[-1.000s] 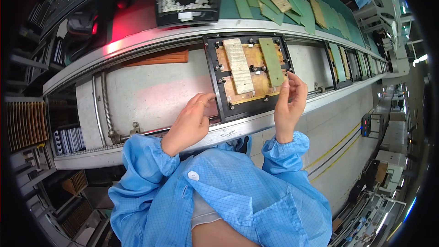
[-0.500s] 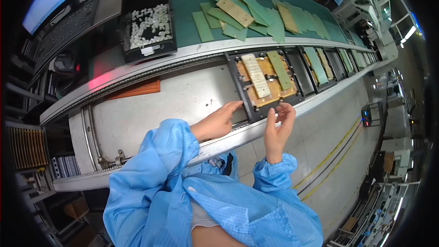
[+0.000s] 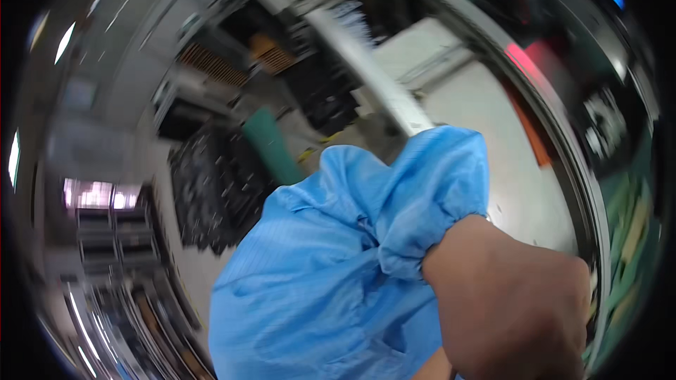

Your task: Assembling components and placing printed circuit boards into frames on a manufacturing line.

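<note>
Everything looks smeared and tilted, so most of the room is hard to make out. One hand (image 3: 510,309) fills the lower right, very close up, with only its back showing, and I cannot tell which hand it is, whether it is open or closed, or whether it holds anything. A puffy blue sleeve (image 3: 352,253) covers the arm behind it, and past that a pale conveyor surface (image 3: 486,134) with a grey rail (image 3: 373,70) runs off blurry; the other hand is nowhere to be seen.
</note>
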`<control>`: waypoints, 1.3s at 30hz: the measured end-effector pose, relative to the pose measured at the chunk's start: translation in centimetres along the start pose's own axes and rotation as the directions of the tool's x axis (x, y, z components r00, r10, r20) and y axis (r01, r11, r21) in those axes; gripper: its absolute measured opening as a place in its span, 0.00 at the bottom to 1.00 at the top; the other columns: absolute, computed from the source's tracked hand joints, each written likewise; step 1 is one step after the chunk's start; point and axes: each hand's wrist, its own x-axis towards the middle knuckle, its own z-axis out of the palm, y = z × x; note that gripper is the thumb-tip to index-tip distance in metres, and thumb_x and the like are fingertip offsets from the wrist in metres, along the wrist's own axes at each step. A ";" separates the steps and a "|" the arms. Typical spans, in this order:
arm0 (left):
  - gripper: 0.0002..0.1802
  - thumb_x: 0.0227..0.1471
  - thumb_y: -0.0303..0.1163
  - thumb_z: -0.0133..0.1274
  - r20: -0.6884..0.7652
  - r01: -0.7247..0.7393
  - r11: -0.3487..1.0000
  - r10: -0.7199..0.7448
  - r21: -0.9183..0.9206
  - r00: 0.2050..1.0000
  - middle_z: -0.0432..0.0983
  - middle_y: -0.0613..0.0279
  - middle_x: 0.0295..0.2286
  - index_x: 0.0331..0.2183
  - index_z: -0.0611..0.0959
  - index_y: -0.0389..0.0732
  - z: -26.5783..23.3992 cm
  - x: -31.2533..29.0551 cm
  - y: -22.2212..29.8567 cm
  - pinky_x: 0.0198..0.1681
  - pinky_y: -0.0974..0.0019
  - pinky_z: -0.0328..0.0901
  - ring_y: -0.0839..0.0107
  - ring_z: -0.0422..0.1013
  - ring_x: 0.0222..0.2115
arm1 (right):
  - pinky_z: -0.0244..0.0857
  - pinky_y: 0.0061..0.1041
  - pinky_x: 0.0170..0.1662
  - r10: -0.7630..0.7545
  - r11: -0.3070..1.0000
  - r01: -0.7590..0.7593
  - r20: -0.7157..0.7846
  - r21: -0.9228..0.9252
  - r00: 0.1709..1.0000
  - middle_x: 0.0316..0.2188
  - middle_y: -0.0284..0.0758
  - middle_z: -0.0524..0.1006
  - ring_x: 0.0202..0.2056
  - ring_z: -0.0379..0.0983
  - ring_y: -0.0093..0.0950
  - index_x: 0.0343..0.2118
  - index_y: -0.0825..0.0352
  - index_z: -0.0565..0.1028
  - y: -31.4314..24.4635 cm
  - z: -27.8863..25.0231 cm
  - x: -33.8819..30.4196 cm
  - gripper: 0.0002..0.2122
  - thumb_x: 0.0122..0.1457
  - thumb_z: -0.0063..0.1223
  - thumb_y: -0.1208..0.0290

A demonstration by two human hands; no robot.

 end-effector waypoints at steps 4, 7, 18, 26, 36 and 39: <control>0.07 0.50 0.31 0.54 0.296 0.203 0.865 -0.364 0.459 0.883 0.70 0.67 0.21 0.22 0.77 0.47 -5.9 -1.3 6.1 0.25 0.67 0.66 0.68 0.71 0.23 | 0.63 0.22 0.46 0.015 0.993 -0.041 0.225 0.109 0.974 0.37 0.34 0.73 0.40 0.70 0.24 0.45 0.70 0.73 -7.8 6.9 -2.1 0.09 0.64 0.51 0.75; 0.10 0.49 0.36 0.56 -0.166 0.491 0.476 -0.573 0.730 0.802 0.73 0.60 0.21 0.20 0.77 0.44 -10.3 -2.7 12.5 0.26 0.61 0.68 0.61 0.72 0.24 | 0.62 0.24 0.52 -0.077 0.985 0.013 0.371 0.174 0.926 0.43 0.37 0.72 0.46 0.68 0.26 0.52 0.72 0.69 -3.5 7.0 -0.2 0.14 0.66 0.50 0.72; 0.33 0.53 0.44 0.56 -0.792 0.958 0.145 0.540 -0.246 -0.285 0.78 0.41 0.42 0.47 0.76 0.21 -17.2 -23.4 42.3 0.51 0.59 0.64 0.55 0.74 0.43 | 0.68 0.28 0.36 -0.136 0.979 0.024 0.559 0.204 0.818 0.36 0.40 0.77 0.34 0.73 0.30 0.48 0.68 0.75 0.4 10.8 -1.1 0.18 0.57 0.64 0.67; 0.26 0.56 0.38 0.51 -0.316 0.636 -0.434 0.901 -0.638 0.298 0.79 0.48 0.35 0.43 0.77 0.20 -18.6 -24.0 37.8 0.44 0.59 0.68 0.58 0.76 0.34 | 0.62 0.25 0.54 -0.090 0.974 -0.063 0.631 0.217 0.771 0.43 0.36 0.74 0.46 0.70 0.26 0.51 0.68 0.72 4.7 11.5 0.3 0.13 0.65 0.49 0.75; 0.26 0.50 0.17 0.56 -0.812 0.625 0.592 0.570 0.510 0.123 0.72 0.54 0.47 0.50 0.66 0.41 -17.7 -15.8 30.1 0.54 0.54 0.69 0.60 0.72 0.48 | 0.64 0.24 0.51 -0.082 0.975 -0.070 0.633 0.211 0.770 0.42 0.36 0.74 0.44 0.70 0.26 0.51 0.69 0.72 1.4 9.7 0.1 0.13 0.66 0.49 0.72; 0.29 0.54 0.17 0.52 -0.938 0.594 0.728 0.299 0.343 0.176 0.69 0.52 0.53 0.56 0.65 0.40 -17.6 -14.5 26.0 0.58 0.54 0.65 0.59 0.69 0.52 | 0.64 0.25 0.52 -0.022 0.994 -0.044 0.586 0.098 0.810 0.43 0.36 0.74 0.46 0.70 0.27 0.52 0.69 0.71 -4.2 8.6 -0.6 0.13 0.68 0.47 0.71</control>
